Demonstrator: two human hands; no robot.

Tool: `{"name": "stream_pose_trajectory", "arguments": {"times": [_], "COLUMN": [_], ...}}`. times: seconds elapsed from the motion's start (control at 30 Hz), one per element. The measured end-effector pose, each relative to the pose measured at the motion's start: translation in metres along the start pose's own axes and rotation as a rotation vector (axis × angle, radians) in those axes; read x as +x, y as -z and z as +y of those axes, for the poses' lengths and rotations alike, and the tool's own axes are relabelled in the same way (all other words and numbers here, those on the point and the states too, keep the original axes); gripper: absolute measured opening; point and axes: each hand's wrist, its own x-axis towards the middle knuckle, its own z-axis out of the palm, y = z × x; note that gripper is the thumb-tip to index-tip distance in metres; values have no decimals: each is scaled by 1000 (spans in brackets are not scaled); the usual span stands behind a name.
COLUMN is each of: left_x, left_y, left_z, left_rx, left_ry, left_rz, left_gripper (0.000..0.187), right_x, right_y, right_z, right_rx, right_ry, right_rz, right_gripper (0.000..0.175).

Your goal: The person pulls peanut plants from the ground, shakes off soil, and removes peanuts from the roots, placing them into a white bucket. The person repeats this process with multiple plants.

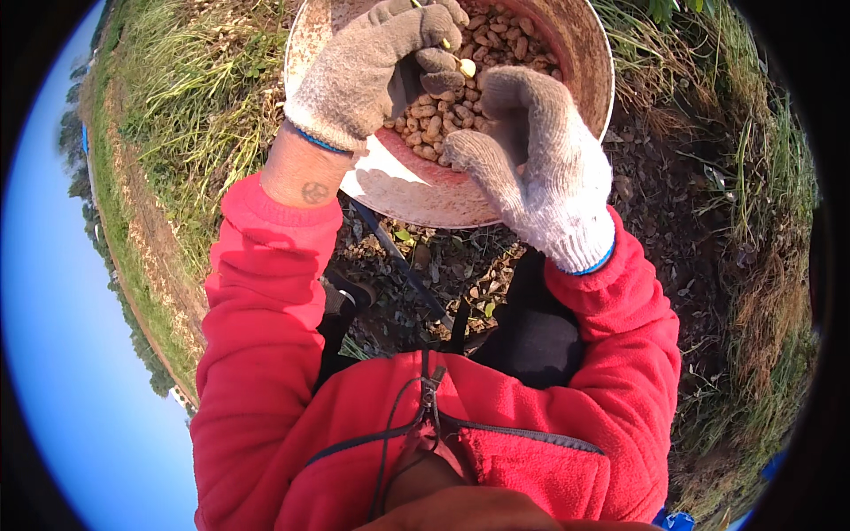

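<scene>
A wide round basin (458, 202) with a pinkish, dirt-stained inside holds a heap of unshelled peanuts (431, 126). Over its left part is my left hand (378, 73) in a dirty knitted glove, fingers curled around a thin green stem. A pale, small pod (467, 67) hangs at that stem by the fingertips. My right hand (541, 152), gloved alike, is over the basin's right part, thumb and fingers bent towards each other with a gap between them. Nothing shows in that gap, though the inner palm is partly hidden.
Uprooted plants (219, 99) lie to the left and more dry stalks (750, 199) to the right. Below the basin, a dark bar (398, 259) crosses leaf-littered soil (478, 259) near my dark-clothed legs and a shoe (352, 292). Blue material (677, 520) shows at the lower right.
</scene>
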Motion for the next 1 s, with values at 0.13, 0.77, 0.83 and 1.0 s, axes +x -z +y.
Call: {"name": "stream_pose_trajectory", "arguments": {"times": [0.13,0.77,0.83,1.0], "left_x": [-25,-151,-149,-57], "left_y": [1,64,64,47], "left_z": [-13,4,13,18], "left_rx": [-177,1551,1683,1402], "left_ry": [-13,378,548,58], "left_rz": [-157,-699,-761,-114], "left_gripper": [33,48,29,25], "right_x": [2,6,6,5], "right_y": [-2,6,6,6], "right_z": [4,-5,-7,-9], "right_rx": [-35,-395,-394,-425], "right_ry": [43,224,142,76], "right_rz": [-66,-574,-705,-813], "right_gripper": [59,56,54,47]}}
